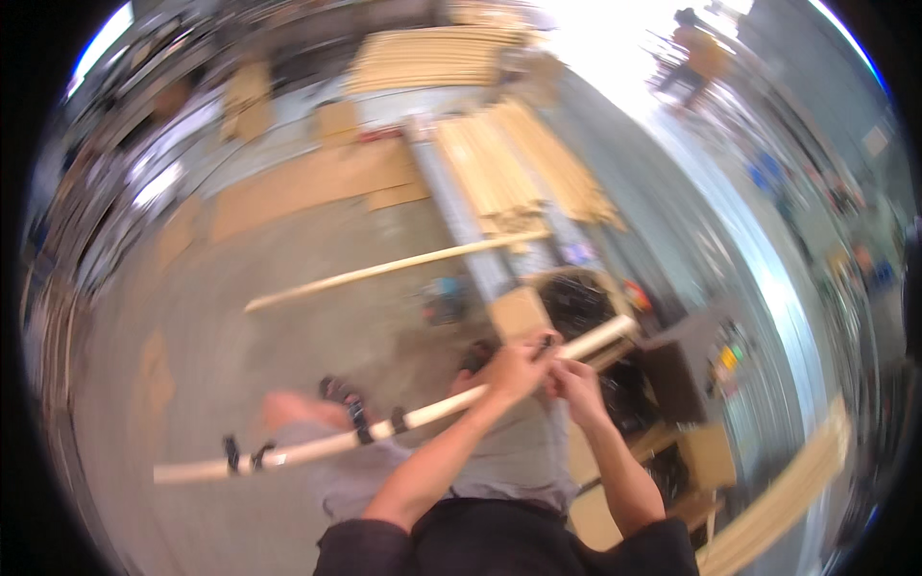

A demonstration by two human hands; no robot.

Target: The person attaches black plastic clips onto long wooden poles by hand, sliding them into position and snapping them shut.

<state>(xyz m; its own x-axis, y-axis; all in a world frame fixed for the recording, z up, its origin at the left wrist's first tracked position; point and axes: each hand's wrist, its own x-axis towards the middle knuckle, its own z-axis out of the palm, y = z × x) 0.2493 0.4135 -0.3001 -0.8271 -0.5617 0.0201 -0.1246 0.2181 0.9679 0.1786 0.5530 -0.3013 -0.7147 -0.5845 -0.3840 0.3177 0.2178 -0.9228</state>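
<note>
A long pale wooden slat [317, 445] runs from lower left to upper right across my lap. Several black ties wrap it near its left half. My left hand [514, 370] is closed around the slat close to its right end. My right hand [574, 382] sits just beside it, fingers pinched at the same spot on the slat. Whether a small black item is between the fingers I cannot tell; the picture is blurred.
A second long slat [394, 267] lies on the grey floor [288, 346] ahead. Stacks of slats [509, 168] rest on a metal bench beyond. Cardboard boxes [672, 384] stand at my right, one with dark contents. A person [696, 48] stands far back.
</note>
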